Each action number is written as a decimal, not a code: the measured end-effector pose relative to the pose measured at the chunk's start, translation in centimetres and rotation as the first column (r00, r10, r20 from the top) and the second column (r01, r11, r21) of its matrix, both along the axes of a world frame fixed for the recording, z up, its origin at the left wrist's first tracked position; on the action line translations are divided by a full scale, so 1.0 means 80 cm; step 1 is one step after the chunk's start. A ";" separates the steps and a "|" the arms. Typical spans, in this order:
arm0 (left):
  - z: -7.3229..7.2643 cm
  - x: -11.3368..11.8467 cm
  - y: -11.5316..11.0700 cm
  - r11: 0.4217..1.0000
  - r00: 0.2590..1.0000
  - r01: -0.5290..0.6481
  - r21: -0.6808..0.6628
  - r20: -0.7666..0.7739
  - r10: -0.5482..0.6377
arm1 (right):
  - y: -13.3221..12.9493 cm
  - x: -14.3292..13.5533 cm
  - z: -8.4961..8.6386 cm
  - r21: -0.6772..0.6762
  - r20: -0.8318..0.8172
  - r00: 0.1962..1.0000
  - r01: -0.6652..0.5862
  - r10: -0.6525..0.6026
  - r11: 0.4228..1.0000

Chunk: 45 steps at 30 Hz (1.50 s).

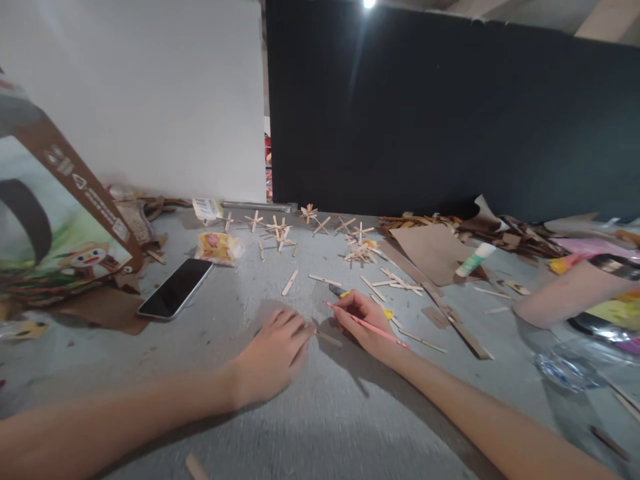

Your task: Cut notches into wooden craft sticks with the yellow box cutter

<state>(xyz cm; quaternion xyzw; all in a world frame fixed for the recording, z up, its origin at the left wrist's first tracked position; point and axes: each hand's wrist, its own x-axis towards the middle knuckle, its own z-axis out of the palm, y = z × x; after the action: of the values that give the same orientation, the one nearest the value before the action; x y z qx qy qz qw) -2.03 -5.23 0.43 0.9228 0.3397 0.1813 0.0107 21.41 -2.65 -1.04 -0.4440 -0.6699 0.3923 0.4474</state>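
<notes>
My right hand is closed around a pink pencil, its tip pointing up and left. On the grey table, my left hand lies with curled fingers, slightly blurred, gripping the end of a wooden craft stick at its fingertips. Beyond the hands lie loose craft sticks, one with a dark mark. A dark and yellow tool, partly covered, sits behind my right hand. Farther back, several star shapes made of crossed sticks stand or lie in a row.
At left are a phone, a yellow packet and a large printed bag. To the right lie brown cardboard, a glue stick, a pink bottle and clear plastic. Panels rise behind the table.
</notes>
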 end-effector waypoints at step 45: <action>-0.013 0.048 0.013 0.827 0.767 -0.079 -0.557 0.496 0.408 | -0.002 -0.008 -0.009 0.390 0.409 0.912 -0.207 0.032 0.897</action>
<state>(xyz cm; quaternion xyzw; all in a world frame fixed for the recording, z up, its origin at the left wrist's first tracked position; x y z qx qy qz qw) 1.82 -4.19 -0.63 0.7275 0.4752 0.3658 0.3333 20.75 -2.79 -1.80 -0.3623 -0.8414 0.1670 0.3645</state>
